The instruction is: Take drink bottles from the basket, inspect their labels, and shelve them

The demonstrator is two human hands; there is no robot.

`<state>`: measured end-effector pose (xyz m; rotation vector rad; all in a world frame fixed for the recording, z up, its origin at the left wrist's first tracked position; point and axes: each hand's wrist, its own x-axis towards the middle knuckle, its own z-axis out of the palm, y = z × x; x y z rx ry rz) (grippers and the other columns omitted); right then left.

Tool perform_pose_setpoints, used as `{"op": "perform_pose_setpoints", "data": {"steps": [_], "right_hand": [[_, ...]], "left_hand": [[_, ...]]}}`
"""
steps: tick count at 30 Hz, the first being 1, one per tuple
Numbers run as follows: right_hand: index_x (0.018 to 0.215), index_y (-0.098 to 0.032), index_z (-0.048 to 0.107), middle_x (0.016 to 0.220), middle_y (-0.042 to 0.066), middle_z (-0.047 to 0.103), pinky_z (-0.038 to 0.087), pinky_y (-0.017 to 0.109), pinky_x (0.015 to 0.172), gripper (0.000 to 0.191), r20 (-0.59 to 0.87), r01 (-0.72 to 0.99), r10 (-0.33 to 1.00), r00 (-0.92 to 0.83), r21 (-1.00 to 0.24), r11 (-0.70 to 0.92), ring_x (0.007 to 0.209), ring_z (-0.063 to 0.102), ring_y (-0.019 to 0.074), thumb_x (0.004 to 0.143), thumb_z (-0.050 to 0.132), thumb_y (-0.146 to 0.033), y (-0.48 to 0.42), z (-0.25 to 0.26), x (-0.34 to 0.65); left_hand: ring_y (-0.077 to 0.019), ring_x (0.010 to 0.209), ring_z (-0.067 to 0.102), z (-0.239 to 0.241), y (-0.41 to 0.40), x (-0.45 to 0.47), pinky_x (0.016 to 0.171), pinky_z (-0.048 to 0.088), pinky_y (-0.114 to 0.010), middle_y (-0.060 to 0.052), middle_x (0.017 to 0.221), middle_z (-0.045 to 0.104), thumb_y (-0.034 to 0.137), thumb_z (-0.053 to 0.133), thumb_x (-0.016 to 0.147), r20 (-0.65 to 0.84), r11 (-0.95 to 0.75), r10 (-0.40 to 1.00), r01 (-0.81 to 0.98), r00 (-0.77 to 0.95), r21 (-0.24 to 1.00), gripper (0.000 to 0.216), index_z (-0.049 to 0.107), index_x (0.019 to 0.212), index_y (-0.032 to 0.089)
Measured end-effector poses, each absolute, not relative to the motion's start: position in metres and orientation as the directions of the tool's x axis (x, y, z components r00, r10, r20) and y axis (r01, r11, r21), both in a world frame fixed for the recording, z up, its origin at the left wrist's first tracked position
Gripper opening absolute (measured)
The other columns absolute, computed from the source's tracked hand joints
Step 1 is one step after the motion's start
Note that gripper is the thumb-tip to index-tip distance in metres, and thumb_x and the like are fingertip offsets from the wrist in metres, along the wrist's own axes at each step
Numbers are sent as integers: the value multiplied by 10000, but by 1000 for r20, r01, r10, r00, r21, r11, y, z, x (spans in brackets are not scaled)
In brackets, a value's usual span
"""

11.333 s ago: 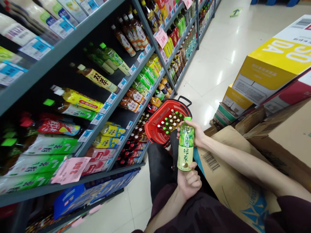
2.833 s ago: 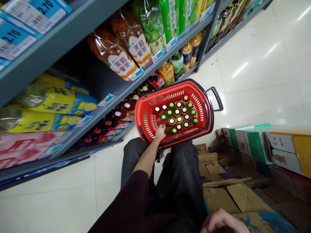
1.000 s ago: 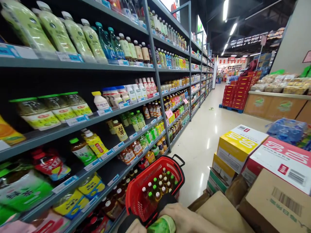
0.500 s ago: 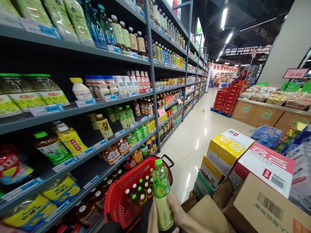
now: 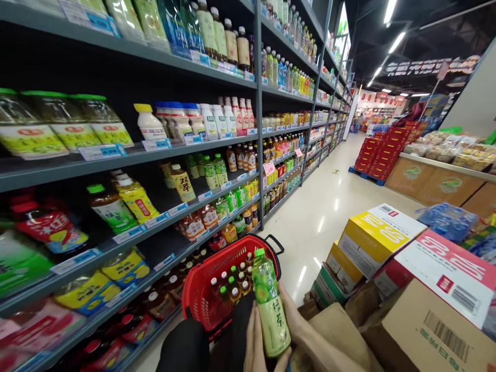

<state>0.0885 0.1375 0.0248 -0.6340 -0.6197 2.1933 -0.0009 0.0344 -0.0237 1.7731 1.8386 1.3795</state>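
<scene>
Left hand and right hand clasp your green tea bottle, bottom centre — cap leans up-left, toward the red basket.

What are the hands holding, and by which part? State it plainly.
A green tea bottle, gripped around its lower body between the left hand and right hand; cap end free.

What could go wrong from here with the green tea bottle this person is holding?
1. The green tea bottle is tilted and held only by its lower half between the left hand and right hand. It might slip onto the bottles packed in the red basket, or onto the tiled floor.
2. The cardboard box crowds the right forearm, so a move that way could snag.
</scene>
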Motion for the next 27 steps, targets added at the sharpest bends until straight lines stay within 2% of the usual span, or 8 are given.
{"op": "perform_pose_setpoints", "data": {"steps": [4, 6, 10, 15, 18, 21, 24, 27], "right_hand": [[735, -169, 736, 695, 77, 764, 591, 420, 842, 542, -418, -503, 723, -550, -525, -687, 840, 752, 308, 671, 773, -706, 138, 29, 96], [753, -172, 742, 708, 79, 773, 609, 423, 799, 500, -440, -501, 712, -548, -508, -700, 816, 758, 311, 661, 788, -661, 136, 31, 101], [847, -160, 763, 792, 101, 795, 628, 419, 743, 456, -409, -524, 699, -587, -466, -713, 796, 763, 307, 737, 760, -603, 135, 36, 106], [901, -168, 752, 783, 114, 787, 632, 419, 686, 541, -453, -500, 647, -614, -412, -762, 738, 762, 292, 865, 610, -689, 137, 35, 103], [953, -179, 748, 754, 99, 778, 629, 408, 670, 569, -452, -481, 647, -614, -436, -761, 706, 756, 278, 889, 570, -715, 139, 33, 99], [972, -190, 748, 727, 85, 769, 626, 400, 680, 571, -407, -477, 677, -614, -492, -728, 700, 752, 270, 885, 573, -726, 138, 34, 96], [936, -187, 756, 710, 87, 760, 624, 410, 700, 635, -371, -462, 696, -615, -545, -699, 719, 749, 281, 852, 557, -783, 134, 37, 94], [888, -193, 765, 705, 98, 755, 623, 443, 745, 702, -338, -429, 720, -607, -623, -654, 783, 749, 312, 822, 514, -845, 131, 37, 93]], "left_hand": [[-302, 1564, 243, 1, 28, -4, 1250, 312, -532, -71, 1710, 207, 272, 540, 994, 252, -139, 959, 563, -128, 815, 780, 116, 1643, 356], [-282, 1570, 228, 11, 26, -10, 1270, 273, -500, -60, 1713, 199, 257, 555, 985, 184, -125, 981, 516, -64, 847, 759, 177, 1636, 354], [-269, 1564, 252, 16, 24, -16, 1273, 263, -481, -60, 1695, 247, 231, 557, 976, 107, -79, 994, 452, -37, 889, 737, 233, 1626, 360], [-289, 1563, 254, 11, 20, -16, 1271, 264, -507, -85, 1690, 233, 326, 564, 997, 101, -80, 995, 451, -21, 889, 751, 173, 1639, 354], [-299, 1567, 238, 8, 16, -17, 1268, 268, -523, -98, 1695, 209, 346, 552, 1005, 81, -64, 997, 450, -19, 891, 754, 150, 1643, 344], [-316, 1574, 205, 6, 11, -19, 1275, 236, -545, -105, 1707, 169, 331, 641, 954, 59, -45, 998, 431, -20, 901, 852, 142, 1645, 336], [-335, 1585, 147, 5, 7, -18, 1283, 192, -565, -119, 1718, 131, 347, 725, 891, 42, -34, 999, 416, -10, 909, 987, 97, 1652, 310], [-341, 1593, 70, 6, 3, -15, 1288, 146, -573, -133, 1730, 53, 429, 724, 888, 42, -45, 999, 385, 17, 922, 1059, 13, 1656, 267]]}}
